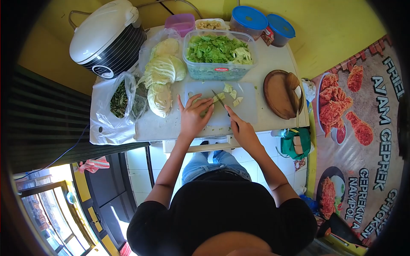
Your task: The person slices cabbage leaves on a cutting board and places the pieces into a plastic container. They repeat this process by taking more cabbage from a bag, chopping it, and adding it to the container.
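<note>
A whitish cutting board (245, 112) lies at the table's front. My right hand (242, 130) is closed round the handle of a knife (218, 98), whose blade points away and to the left over pale green cabbage. With its fingers bent over it, my left hand (196, 113) presses a piece of cabbage (218, 97) to the board, fingertips close to the blade; most of that piece is hidden under the hand. Several cut cabbage pieces (232, 94) lie right of the blade. Behind the board stands a clear plastic tub (213, 71) of chopped greens (213, 49).
Cabbage heads (164, 70) and a plastic bag (102, 121) of dark leaves lie left. A rice cooker (109, 38) stands back left. Behind are a purple container (181, 24) and blue-lidded containers (250, 18). A round wooden board or mortar (275, 96) sits right.
</note>
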{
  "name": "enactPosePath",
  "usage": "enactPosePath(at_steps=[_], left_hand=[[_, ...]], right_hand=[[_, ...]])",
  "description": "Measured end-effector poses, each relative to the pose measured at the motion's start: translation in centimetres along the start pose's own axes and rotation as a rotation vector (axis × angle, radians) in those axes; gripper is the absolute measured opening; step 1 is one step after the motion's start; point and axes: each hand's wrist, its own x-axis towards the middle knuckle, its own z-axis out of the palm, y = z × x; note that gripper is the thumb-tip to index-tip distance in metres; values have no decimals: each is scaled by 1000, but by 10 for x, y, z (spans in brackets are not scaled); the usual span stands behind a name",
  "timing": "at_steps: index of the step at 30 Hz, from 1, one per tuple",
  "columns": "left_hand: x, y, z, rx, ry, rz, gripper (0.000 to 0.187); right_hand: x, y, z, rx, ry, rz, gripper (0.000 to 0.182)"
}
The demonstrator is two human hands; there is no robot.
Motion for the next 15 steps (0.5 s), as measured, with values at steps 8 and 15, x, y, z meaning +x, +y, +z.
enactPosePath(at_steps=[8, 15], left_hand=[[1, 0, 1, 7, 13, -4, 21], [2, 1, -7, -6, -79, -41, 22]], right_hand=[[-24, 9, 1, 2, 97, -96, 54], [-15, -8, -23, 137, -83, 193, 47]])
